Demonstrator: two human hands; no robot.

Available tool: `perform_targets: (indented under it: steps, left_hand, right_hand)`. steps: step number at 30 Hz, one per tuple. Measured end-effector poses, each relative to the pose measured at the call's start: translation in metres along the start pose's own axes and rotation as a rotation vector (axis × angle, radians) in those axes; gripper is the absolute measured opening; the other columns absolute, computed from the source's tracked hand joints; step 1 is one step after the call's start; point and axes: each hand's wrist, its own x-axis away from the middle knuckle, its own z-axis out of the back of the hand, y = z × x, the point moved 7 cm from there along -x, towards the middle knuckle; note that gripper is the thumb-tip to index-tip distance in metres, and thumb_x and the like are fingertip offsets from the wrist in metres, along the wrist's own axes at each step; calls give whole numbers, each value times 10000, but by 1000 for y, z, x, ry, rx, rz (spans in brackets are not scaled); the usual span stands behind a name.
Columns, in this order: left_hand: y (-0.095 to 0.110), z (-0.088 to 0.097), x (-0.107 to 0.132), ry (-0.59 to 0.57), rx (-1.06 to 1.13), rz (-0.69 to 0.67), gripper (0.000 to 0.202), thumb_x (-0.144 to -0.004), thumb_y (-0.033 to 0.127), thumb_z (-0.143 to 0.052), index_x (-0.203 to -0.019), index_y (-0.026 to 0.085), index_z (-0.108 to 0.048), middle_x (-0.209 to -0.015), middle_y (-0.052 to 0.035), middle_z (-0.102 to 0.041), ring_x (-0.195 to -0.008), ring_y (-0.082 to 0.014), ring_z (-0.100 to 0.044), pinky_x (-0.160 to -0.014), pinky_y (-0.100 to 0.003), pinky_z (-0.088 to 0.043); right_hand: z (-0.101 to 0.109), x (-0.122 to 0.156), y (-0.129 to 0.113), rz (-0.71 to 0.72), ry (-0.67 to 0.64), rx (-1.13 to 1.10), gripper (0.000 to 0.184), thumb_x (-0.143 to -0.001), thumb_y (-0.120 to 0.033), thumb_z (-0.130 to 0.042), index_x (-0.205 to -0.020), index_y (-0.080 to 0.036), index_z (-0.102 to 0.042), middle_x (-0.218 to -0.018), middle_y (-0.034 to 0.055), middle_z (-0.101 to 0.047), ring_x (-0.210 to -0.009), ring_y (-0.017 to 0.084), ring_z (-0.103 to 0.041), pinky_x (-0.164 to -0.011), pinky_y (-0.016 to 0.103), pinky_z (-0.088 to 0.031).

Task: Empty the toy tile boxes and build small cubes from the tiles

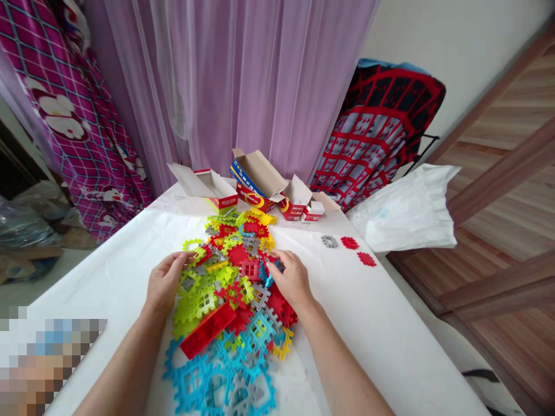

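A heap of interlocking plastic building pieces [225, 274] in yellow-green, red, grey, blue and yellow lies on the white table [338, 346]. At its left edge is my left hand [165, 282], thumb and fingers pinched together on a yellow-green piece [193, 245]. My right hand [293, 281] is at the right side, thumb and forefinger closed around the edge of a red piece [265, 256]; its other fingers are partly hidden. A long red block [208, 330] rests on top of the heap, nearer to me. Blue pieces [191, 375] spread across the near end.
Opened cardboard boxes [258, 176] and a small box [313, 211] stand at the far edge. A grey piece [329, 241] and two red pieces [350, 242] lie apart on the right. A white bag [407, 208] overhangs the right edge.
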Motion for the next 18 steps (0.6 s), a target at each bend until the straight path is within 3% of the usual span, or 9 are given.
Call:
perform_targets:
  steps: [5,9,13,18]
  left_hand:
    - [-4,-1,-2,-5,2,17,371,-614,533,-678,-785,206,-717,-740,-18,-721,-747,-172,-632,-686,-252,-493]
    - [-3,-2,-1,-13,16,5,367,-598,536,-689,-771,213,-711,-755,-16,-718,-769,-184,-635,-679,-260,-496]
    - [-3,-3,-1,-20,16,1,370,-592,544,-692,-768,219,-709,-746,-13,-715,-788,-193,-635,-701,-268,-498]
    - [-3,-3,0,-20,-12,1,379,-607,548,-675,-767,206,-709,-752,-16,-719,-790,-190,-636,-711,-265,-492]
  right_hand:
    - [26,-1,1,28,54,-74,215,-864,-267,-544,-1011,-227,-696,-1047,60,-681,-1009,190,-616,-929,329,-470]
    - [39,5,1,60,-21,-141,182,-875,-245,-526,-895,-243,-707,-952,21,-693,-925,156,-636,-870,291,-486]
    - [34,9,22,-65,-88,-57,217,-824,-192,-560,-985,-240,-699,-1026,27,-685,-965,169,-632,-897,318,-480]
    - [15,9,15,-23,-208,-7,407,-759,-191,-627,-1159,-266,-635,-1174,22,-648,-1072,179,-593,-960,321,-448]
